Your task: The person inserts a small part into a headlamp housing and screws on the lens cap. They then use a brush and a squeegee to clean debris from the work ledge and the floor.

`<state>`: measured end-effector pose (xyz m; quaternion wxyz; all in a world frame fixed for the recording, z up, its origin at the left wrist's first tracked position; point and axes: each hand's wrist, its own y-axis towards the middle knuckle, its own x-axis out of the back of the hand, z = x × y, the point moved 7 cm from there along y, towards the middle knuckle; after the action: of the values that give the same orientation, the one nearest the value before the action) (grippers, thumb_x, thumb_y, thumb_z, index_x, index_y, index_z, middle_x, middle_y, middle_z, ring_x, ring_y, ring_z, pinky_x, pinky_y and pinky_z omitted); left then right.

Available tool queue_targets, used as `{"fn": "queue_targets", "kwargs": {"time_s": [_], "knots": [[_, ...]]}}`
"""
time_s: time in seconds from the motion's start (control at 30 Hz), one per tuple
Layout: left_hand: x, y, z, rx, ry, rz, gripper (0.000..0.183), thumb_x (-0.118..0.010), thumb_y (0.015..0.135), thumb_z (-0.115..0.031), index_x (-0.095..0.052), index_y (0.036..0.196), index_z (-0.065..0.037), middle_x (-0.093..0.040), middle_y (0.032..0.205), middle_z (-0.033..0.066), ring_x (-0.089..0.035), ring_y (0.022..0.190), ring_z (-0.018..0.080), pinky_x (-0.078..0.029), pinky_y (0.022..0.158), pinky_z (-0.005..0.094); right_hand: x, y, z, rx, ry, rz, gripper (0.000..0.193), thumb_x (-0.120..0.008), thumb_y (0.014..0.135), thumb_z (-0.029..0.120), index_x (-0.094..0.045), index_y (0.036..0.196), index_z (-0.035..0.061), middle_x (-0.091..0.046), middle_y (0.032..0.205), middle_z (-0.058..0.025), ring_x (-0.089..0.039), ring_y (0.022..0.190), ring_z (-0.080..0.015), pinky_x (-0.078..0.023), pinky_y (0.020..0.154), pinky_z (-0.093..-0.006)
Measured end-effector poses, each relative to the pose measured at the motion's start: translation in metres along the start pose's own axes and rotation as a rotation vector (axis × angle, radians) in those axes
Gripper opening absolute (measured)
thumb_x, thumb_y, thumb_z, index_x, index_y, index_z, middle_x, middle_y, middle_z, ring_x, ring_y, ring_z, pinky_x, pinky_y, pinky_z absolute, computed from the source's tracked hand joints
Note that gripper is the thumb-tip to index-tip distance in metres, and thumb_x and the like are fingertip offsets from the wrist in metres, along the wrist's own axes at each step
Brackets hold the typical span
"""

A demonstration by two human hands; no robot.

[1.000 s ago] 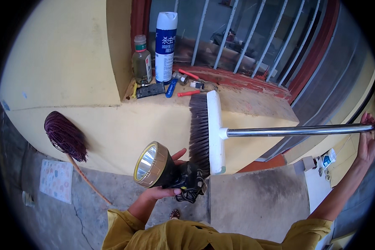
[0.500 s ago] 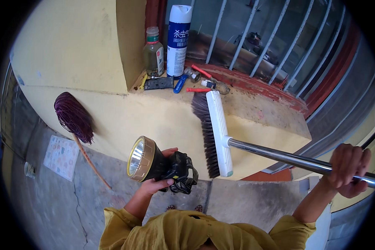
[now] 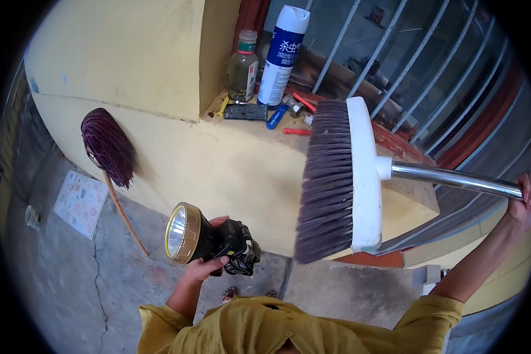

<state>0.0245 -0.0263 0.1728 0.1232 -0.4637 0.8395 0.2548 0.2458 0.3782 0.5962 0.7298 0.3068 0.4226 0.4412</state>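
Note:
My left hand [image 3: 205, 266] is wrapped round a headlamp [image 3: 186, 233] with a gold rim and a bunched black strap. Its reflector faces left. At the right edge of the view, my right hand [image 3: 522, 203] grips the metal handle of a broom [image 3: 366, 177]. The broom's white head stands raised, its dark bristles pointing left, in front of the window ledge. It hides part of the ledge and some of the things on it.
On the ledge [image 3: 218, 121] stand a spray can [image 3: 282, 59] and a glass bottle [image 3: 243, 71], beside a black block [image 3: 246, 112], a blue tool [image 3: 276, 117] and red-handled tools [image 3: 297, 131]. Window bars [image 3: 383, 50] rise behind. A mop [image 3: 107, 147] leans on the wall near a patterned mat [image 3: 81, 203].
My right hand has moved right and up with the broom. The broom head is nearer and looks larger, covering more of the ledge. The headlamp has shifted slightly left and down in view.

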Motion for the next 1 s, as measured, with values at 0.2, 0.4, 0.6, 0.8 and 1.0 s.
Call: {"fn": "queue_targets", "kwargs": {"time_s": [0.2,0.4,0.6,0.8,1.0], "knots": [[0.016,-0.002,-0.006,-0.005,0.101,-0.055,0.071,-0.068,0.059,-0.018,-0.037,0.119,0.002,-0.039,0.121,0.0131,-0.043,0.109,0.0221,-0.033,0.094,0.0341,-0.002,0.035,-0.089,-0.149,0.107,-0.049,0.038,-0.044,0.084,0.01,-0.03,0.049,0.0122,-0.023,0.04,0.0023,-0.02,0.032,-0.009,-0.021,0.035,-0.0226],[0.035,-0.015,-0.002,-0.035,0.12,-0.112,0.07,-0.067,0.059,-0.018,-0.037,0.119,0.002,-0.039,0.121,0.0149,-0.043,0.109,0.0234,-0.033,0.093,0.035,-0.028,0.036,-0.138,-0.223,0.056,-0.161,0.039,-0.046,0.083,0.013,-0.029,0.049,0.0125,-0.025,0.04,0.0021,-0.022,0.033,-0.0089,-0.021,0.034,-0.0221],[0.064,-0.048,0.004,-0.008,0.154,-0.287,0.071,-0.067,0.059,-0.018,-0.035,0.12,0.003,-0.044,0.116,0.0129,-0.044,0.107,0.0214,-0.034,0.092,0.0324,-0.038,0.036,-0.164,-0.398,0.15,-0.186,0.037,-0.045,0.083,0.012,-0.029,0.05,0.0121,-0.025,0.041,0.0031,-0.022,0.032,-0.0083,-0.022,0.035,-0.0225],[0.08,-0.07,-0.013,-0.044,0.113,-0.422,0.066,-0.067,0.061,-0.012,-0.038,0.119,0.002,-0.046,0.113,0.0106,-0.047,0.103,0.0185,-0.035,0.091,0.0294,-0.035,0.04,-0.147,-0.478,0.304,-0.119,0.037,-0.045,0.084,0.011,-0.03,0.051,0.0121,-0.025,0.041,0.0036,-0.023,0.032,-0.0076,-0.022,0.034,-0.0212],[0.084,-0.093,-0.023,-0.053,0.182,-0.54,0.067,-0.065,0.062,-0.014,-0.036,0.121,0.003,-0.047,0.112,0.0095,-0.047,0.102,0.0176,-0.035,0.089,0.0286,0.017,0.071,-0.116,-0.405,0.255,-0.026,0.037,-0.045,0.084,0.011,-0.03,0.051,0.0119,-0.025,0.041,0.0027,-0.023,0.031,-0.0077,-0.022,0.033,-0.0211]]}}
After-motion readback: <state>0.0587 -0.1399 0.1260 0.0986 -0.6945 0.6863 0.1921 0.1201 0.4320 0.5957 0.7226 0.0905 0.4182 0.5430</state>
